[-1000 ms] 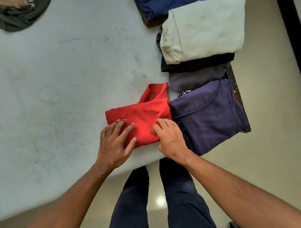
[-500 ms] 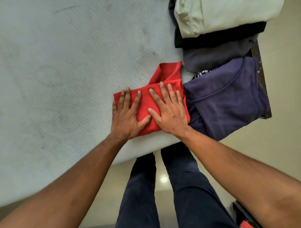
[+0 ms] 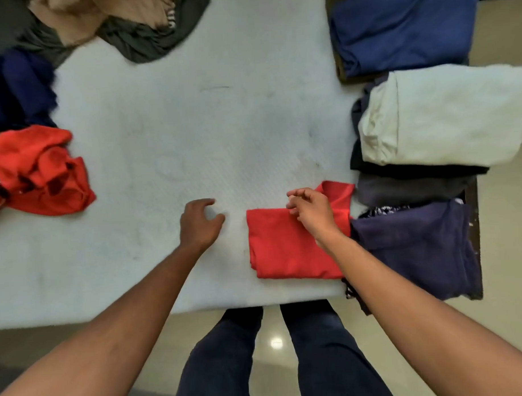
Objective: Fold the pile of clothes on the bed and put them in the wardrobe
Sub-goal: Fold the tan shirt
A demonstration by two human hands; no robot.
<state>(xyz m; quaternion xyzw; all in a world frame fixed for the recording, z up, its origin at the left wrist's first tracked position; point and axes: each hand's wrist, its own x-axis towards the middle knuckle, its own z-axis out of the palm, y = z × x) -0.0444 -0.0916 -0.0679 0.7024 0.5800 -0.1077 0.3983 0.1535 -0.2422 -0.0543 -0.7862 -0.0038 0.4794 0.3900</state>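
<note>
**Q:** Entry one: which step is recorded?

**A:** Folding. A folded red cotton garment (image 3: 288, 247) is laid flat as a rectangle at the lower centre of the frame, near the front edge of the white quilted mattress (image 3: 192, 126). It lies just beside a folded dark purple garment (image 3: 418, 245) at the lower right. This fold is judged complete. No wardrobe is in view.

**Q:** Entry two: what is called for next?

**A:** Probably a reach to the left of the frame, where a crumpled red garment (image 3: 40, 173) is yet to be folded. A rumpled navy cloth (image 3: 16, 88) and a heap of olive and tan clothing (image 3: 99, 22) are listed at the upper left. A folded blue garment (image 3: 402, 30) and a folded cream garment (image 3: 446, 117) are stacked at the right.

**Q:** Entry three: hands?

**A:** The left hand (image 3: 198, 226) is held over bare mattress, left of the folded red garment, fingers loosely curled, nothing gripped. The right hand (image 3: 312, 212) is held over that garment's upper right corner, fingers loosely bent, nothing seen to be pinched. Contact with the cloth cannot be told.
</note>
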